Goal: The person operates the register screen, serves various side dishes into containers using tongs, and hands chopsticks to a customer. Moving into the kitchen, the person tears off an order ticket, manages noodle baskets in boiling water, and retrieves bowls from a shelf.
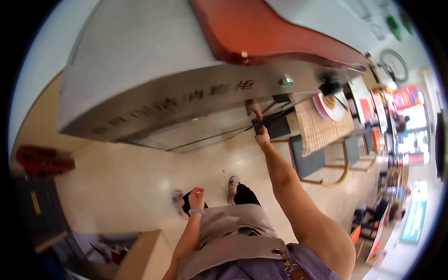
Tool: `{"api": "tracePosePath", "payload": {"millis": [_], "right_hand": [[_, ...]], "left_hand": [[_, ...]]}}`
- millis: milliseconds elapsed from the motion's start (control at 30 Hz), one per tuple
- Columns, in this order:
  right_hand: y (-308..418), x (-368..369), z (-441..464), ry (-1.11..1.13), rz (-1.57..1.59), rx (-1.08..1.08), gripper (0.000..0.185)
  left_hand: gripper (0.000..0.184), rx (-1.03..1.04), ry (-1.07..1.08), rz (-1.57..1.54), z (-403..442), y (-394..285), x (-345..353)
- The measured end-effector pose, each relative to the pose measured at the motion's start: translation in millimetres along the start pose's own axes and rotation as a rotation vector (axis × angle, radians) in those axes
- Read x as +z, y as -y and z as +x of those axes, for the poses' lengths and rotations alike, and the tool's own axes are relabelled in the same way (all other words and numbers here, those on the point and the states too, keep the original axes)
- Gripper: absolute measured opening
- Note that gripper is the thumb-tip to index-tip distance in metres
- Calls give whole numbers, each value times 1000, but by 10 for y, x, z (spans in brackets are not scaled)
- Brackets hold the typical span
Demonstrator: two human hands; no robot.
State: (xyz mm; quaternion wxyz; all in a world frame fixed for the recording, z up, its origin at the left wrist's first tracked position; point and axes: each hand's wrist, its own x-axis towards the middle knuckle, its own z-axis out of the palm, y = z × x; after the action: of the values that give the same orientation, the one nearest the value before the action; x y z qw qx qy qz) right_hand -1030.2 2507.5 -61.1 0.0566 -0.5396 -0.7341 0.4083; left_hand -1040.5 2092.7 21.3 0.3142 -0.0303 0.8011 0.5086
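A metal disinfection cabinet (186, 88) with dark lettering along its front stands before me. My right hand (262, 137) reaches to its glossy door (205, 133), fingers closed on a small black door handle (257, 126) at the edge. A reflection of that hand appears in the door. Low by my apron (233, 221), my left hand (198, 198) hangs with its fingers curled in, apparently holding nothing. It wears a pale bracelet (196, 211) at the wrist.
An orange-red case-like object (266, 35) lies on the cabinet top. At right, a table with a woven mat (322, 126) bears a plate of food (331, 107); grey-seated chairs (305, 156) stand beside it. A cardboard box (147, 256) is at lower left. People sit farther right.
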Motion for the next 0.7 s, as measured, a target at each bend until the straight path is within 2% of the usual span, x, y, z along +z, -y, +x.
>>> {"api": "tracePosePath", "payload": {"millis": [67,133,200,267,367,467,533,600,633,700], "right_hand": [[-74,84,324,115,28,-1,67],[32,214,483,157,-19,-64,63],[58,288,419,150,-94,-112,56],[32,283,335,123,-187,-161,48],[-59,235,77,-10,-164,-363,41],[-852,25,-50,27,-239,-478,26],[-1377,-228,-229,220,-217,-183,15],[-1937,-290,-275,457,308,-219,14],[-1847,-237,-333,472,284,-229,14],[-1438,-114,-634,527,116,-79,17]], "left_hand": [[12,21,-86,-161,-225,288,470],[10,59,-119,-280,-408,301,711],[10,-42,-87,-459,-516,355,849],[10,30,-171,-572,-643,374,982],[18,4,-202,-669,-760,528,1200],[33,-26,-199,-824,-1002,601,1467],[40,-22,-162,-874,-1167,667,1628],[51,11,-183,-925,-1285,605,1640],[53,94,-154,-967,-1326,786,1726],[54,110,-171,-1052,-1428,945,1668]]}}
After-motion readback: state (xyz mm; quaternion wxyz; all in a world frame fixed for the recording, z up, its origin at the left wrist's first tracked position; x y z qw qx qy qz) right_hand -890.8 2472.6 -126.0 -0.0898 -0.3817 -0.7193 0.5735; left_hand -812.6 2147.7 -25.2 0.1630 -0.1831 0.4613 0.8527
